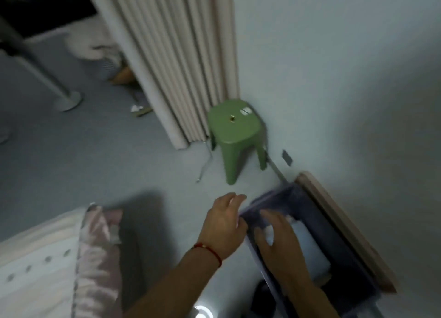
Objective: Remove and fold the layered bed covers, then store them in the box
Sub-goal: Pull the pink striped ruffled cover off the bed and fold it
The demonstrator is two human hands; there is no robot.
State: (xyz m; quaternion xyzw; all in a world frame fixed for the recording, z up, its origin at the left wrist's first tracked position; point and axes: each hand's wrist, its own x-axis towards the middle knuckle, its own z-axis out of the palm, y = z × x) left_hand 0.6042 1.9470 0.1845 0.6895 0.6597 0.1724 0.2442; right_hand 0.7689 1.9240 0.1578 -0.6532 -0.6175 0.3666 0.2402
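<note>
Folded pale cover [307, 243] lies inside the dark box [343, 253] on the floor, directly under my right hand [276, 241], whose fingers are spread and press down on the cloth. My left hand [224, 218] rests just beside it on the box's near rim, fingers relaxed and straight. Beyond both hands stands a green stool [235, 131]; left of my left forearm, the bed [35, 265] carries a pink pillow [95, 253].
</note>
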